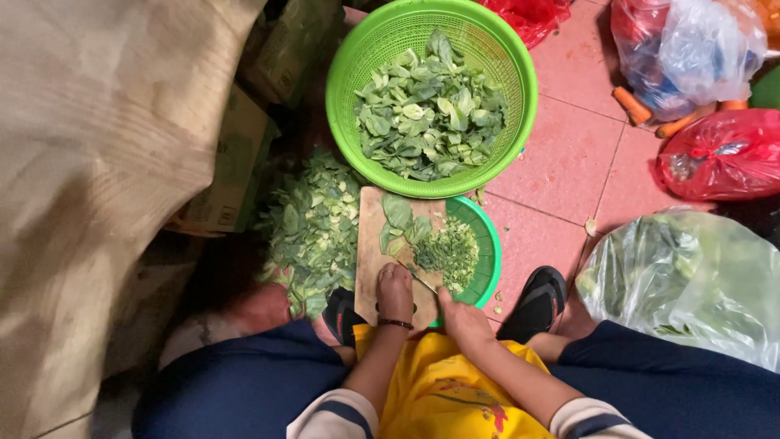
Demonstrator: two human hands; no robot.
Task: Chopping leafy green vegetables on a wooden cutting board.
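- Sack (89, 162): beige cloth, fills the left edge; cartons (236, 162) just beside it.
- Leaf pile (313, 232): cut greens heaped on the floor, touching the left edge of the board.
- Board (374, 236): wooden, long side running away from the person, its right part lying over the small basket (486, 244).
- Left hand (395, 291): curled, fingers pressing down on the leaves (406, 223) at the board's near end; dark band on the wrist.
- Knife (422, 282): thin blade just right of the left hand, next to the shreds (451, 252).
- Right hand (463, 317): closed round the knife handle.
- Big basket (520, 73): green, beyond the board, holds loose leaves.
- Sandal (536, 301): black, right of the small basket.
- Clear bag (691, 276) of greens on the right; red bag (723, 154) and carrots (642, 110) beyond it.
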